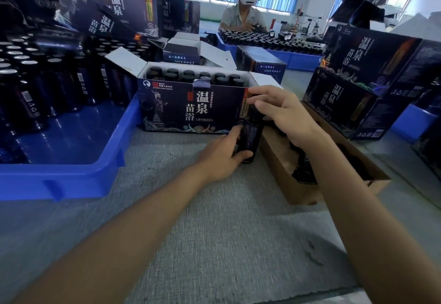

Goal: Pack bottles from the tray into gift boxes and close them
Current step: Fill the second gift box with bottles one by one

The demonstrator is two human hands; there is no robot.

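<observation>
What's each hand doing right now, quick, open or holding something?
Left hand: closed round the lower body of the dark bottle.
Right hand: closed on the same bottle's top.

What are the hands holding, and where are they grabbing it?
One dark bottle: the left hand grips its lower body, and the right hand pinches its top, at the cap.
</observation>
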